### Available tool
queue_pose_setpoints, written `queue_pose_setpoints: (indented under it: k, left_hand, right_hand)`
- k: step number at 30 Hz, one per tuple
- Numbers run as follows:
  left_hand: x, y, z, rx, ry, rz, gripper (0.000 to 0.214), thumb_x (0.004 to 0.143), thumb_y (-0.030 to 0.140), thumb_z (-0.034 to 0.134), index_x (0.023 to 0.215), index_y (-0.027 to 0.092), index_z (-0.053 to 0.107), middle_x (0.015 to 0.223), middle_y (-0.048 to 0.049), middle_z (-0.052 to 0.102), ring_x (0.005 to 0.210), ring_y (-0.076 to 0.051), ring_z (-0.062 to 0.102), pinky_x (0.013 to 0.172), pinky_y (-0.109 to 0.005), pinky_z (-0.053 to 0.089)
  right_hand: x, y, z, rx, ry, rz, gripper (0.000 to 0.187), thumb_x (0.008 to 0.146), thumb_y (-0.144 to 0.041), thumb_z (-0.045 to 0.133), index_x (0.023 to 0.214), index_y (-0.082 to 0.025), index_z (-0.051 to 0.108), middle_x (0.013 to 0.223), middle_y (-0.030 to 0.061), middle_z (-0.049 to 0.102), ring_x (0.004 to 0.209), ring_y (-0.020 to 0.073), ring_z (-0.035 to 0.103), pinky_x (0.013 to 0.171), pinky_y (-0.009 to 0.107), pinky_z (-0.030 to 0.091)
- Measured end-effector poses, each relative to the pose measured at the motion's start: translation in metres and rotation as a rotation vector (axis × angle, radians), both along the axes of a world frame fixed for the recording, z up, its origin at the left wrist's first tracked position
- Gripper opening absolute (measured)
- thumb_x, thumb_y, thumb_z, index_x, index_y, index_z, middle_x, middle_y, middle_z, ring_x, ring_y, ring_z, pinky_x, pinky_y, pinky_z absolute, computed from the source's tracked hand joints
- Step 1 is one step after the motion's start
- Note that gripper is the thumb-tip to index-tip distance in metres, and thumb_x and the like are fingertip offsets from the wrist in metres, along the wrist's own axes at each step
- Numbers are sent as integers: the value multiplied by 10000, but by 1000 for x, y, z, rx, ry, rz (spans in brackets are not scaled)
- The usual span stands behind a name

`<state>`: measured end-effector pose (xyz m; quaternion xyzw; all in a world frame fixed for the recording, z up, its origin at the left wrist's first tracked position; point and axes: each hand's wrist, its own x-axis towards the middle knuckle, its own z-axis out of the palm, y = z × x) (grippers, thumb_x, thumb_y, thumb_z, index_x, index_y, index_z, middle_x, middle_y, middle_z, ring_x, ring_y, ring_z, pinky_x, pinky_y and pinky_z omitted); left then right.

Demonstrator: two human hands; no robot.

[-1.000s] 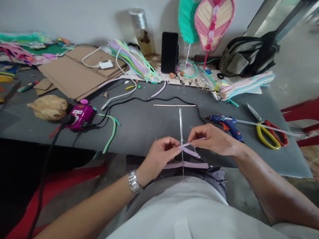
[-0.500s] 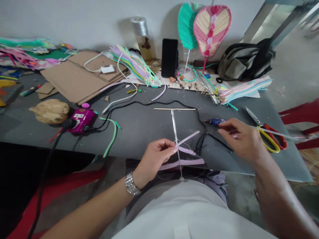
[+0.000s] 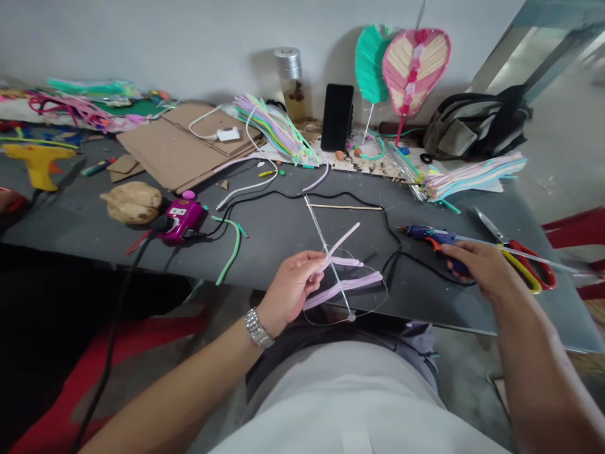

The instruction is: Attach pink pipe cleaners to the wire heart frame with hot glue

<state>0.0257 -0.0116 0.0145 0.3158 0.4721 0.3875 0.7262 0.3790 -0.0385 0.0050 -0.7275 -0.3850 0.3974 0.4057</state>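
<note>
My left hand [image 3: 295,284], a metal watch at its wrist, pinches a lilac pipe cleaner [image 3: 344,241] where it crosses a thin silvery stem [image 3: 321,233]. A loop of fine wire [image 3: 386,296] curves around the stem. Nearer my body, a lilac bundle of pipe cleaners [image 3: 357,287] lies across the same stem. My right hand [image 3: 477,261] is closed around the handle of a blue glue gun [image 3: 432,235] with an orange trigger. From the gun's back a long clear glue stick [image 3: 510,250] sticks out to the right, passing over the scissors [image 3: 520,258].
A thin wooden stick [image 3: 347,207] lies beyond the stem. A black cord [image 3: 293,197] curves across the table to a purple power adapter [image 3: 182,221]. Pipe-cleaner bundles [image 3: 276,129], cardboard [image 3: 189,145], a phone [image 3: 337,116] and two leaf-shaped fans [image 3: 416,69] stand farther back. A yellow glue gun [image 3: 40,164] is at left.
My right hand has closed on the blue glue gun's handle, and the gun sits turned slightly. The stem in my left hand has tilted, its far end swinging left. The view has shifted left.
</note>
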Motion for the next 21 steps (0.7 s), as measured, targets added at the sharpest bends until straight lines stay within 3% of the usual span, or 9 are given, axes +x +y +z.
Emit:
queue_pose_setpoints:
  k: [2, 5, 8, 10, 14, 17, 21]
  left_hand:
    - [0, -3, 0, 6, -1, 3, 274, 678, 315, 827, 772, 129, 649, 614, 38, 461, 552, -62, 391, 485, -197, 216]
    - [1, -6, -2, 13, -10, 0, 272, 674, 304, 827, 784, 127, 653, 612, 40, 454, 546, -62, 379, 483, -203, 206]
    - [3, -10, -2, 24, -19, 5, 257, 678, 294, 819, 772, 127, 649, 616, 38, 452, 551, -64, 377, 489, -207, 206]
    - [5, -12, -2, 40, -22, 14, 248, 682, 295, 813, 753, 128, 645, 618, 33, 459, 558, -68, 384, 495, -211, 213]
    - [9, -15, 0, 61, -22, 32, 232, 673, 298, 805, 742, 129, 662, 607, 28, 472, 562, -76, 393, 503, -221, 220]
    - [10, -16, 0, 63, -23, 43, 229, 653, 288, 806, 748, 123, 678, 613, 22, 483, 566, -77, 394, 509, -226, 222]
    - [10, -15, -2, 76, -10, 35, 239, 657, 297, 797, 762, 112, 691, 603, 22, 480, 557, -75, 389, 515, -233, 214]
  right_hand:
    - [-8, -3, 9, 1, 107, -67, 285, 705, -420, 821, 701, -197, 644, 584, -6, 598, 467, 89, 505, 414, 216, 378]
    - [-26, -16, 21, 139, 299, -157, 295, 640, -348, 837, 819, -221, 639, 735, 8, 678, 561, 119, 588, 452, 223, 440]
    - [-49, -35, 29, 193, 400, -23, 282, 677, -326, 803, 878, -230, 629, 728, 5, 684, 478, 106, 509, 407, 238, 359]
    - [-64, -47, 33, 218, 363, 37, 274, 719, -319, 803, 911, -238, 625, 698, -4, 677, 443, 99, 456, 411, 254, 335]
    - [-91, -62, 34, 288, 285, 44, 280, 792, -388, 788, 969, -265, 609, 731, -1, 685, 565, 147, 569, 513, 278, 444]
    - [-103, -64, 32, 203, 406, 135, 316, 808, -498, 736, 970, -259, 606, 653, -8, 648, 551, 158, 573, 504, 278, 458]
    - [-108, -60, 31, 154, 488, 174, 288, 775, -472, 748, 865, -224, 631, 681, 26, 691, 515, 164, 590, 491, 297, 479]
